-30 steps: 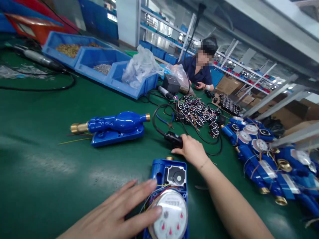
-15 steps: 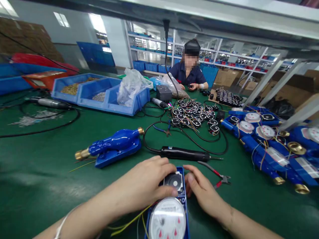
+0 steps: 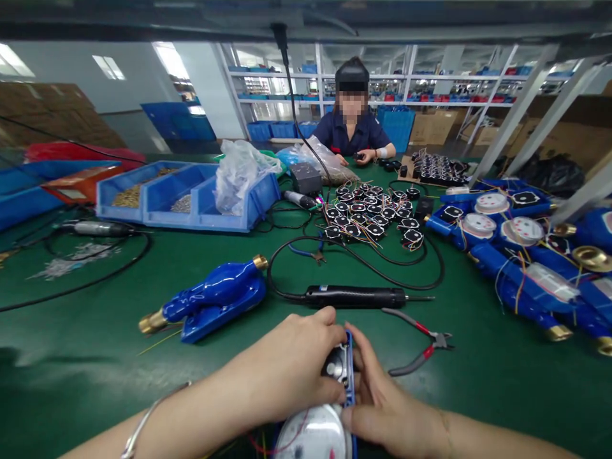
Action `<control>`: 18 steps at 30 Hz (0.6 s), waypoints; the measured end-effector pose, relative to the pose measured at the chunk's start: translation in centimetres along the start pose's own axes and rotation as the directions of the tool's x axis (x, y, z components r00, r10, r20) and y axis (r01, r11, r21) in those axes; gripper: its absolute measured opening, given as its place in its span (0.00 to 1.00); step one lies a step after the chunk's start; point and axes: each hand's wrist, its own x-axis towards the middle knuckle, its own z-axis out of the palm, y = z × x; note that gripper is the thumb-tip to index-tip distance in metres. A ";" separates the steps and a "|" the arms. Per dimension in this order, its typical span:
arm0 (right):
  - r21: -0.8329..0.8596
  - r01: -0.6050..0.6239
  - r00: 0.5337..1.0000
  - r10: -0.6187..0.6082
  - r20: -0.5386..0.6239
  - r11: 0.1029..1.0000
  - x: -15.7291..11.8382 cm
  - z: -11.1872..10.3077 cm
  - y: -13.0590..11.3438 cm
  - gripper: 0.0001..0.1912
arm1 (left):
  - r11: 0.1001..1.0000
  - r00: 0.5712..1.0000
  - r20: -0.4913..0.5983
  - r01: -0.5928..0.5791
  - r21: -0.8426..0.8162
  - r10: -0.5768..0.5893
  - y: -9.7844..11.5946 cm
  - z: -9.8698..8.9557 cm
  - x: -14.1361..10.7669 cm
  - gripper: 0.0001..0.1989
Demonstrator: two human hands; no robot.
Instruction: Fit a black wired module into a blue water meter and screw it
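At near middle, a blue meter [image 3: 350, 382] lies, its round dial [image 3: 313, 433] nearest; the left hand [image 3: 306, 357] closes with curled fingers on its black part [image 3: 337, 366], the right hand [image 3: 382, 395] cups its right edge. Smooth green table [image 3: 86, 382] spreads left. Cutters [image 3: 437, 341] sit just right, a black screwdriver [image 3: 356, 297] bars the far side, then a glossy pipe piece [image 3: 215, 296], wired black pieces [image 3: 354, 228], plastic bins [image 3: 196, 221]

Parts bins [image 3: 191, 220] and shelving [image 3: 319, 86] show a factory workshop.
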 end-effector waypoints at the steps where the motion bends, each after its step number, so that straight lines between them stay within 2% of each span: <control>1: -0.003 -0.002 1.000 0.002 -0.015 1.000 0.0 0.1 0.0 0.51 | 1.000 1.000 0.001 0.000 -0.012 0.000 0.0 0.0 0.0 0.11; 3: -0.004 -0.008 0.999 0.007 -0.041 1.000 0.0 0.1 -0.2 0.50 | 0.998 1.000 -0.010 -0.013 -0.053 0.013 -0.1 0.3 0.0 0.08; 7: 0.062 -0.020 0.999 0.022 -0.026 0.998 0.3 0.6 -0.2 0.51 | 0.987 0.999 -0.034 -0.028 -0.159 0.023 -0.7 1.4 -0.4 0.10; 13: 0.100 0.079 0.996 -0.083 0.031 0.992 0.5 0.8 0.3 0.47 | 0.974 0.998 -0.063 0.004 -0.225 -0.018 -1.2 2.2 -0.5 0.09; 15: 0.035 0.066 0.998 -0.065 -0.021 0.997 0.6 0.1 1.0 0.49 | 0.973 0.998 -0.061 0.016 -0.228 -0.030 -1.4 2.0 -0.3 0.08; 18: -0.198 -0.003 0.985 -0.031 -0.169 0.980 1.1 -1.5 2.6 0.55 | 0.972 0.998 -0.059 0.008 -0.235 -0.022 -2.5 2.5 -0.4 0.13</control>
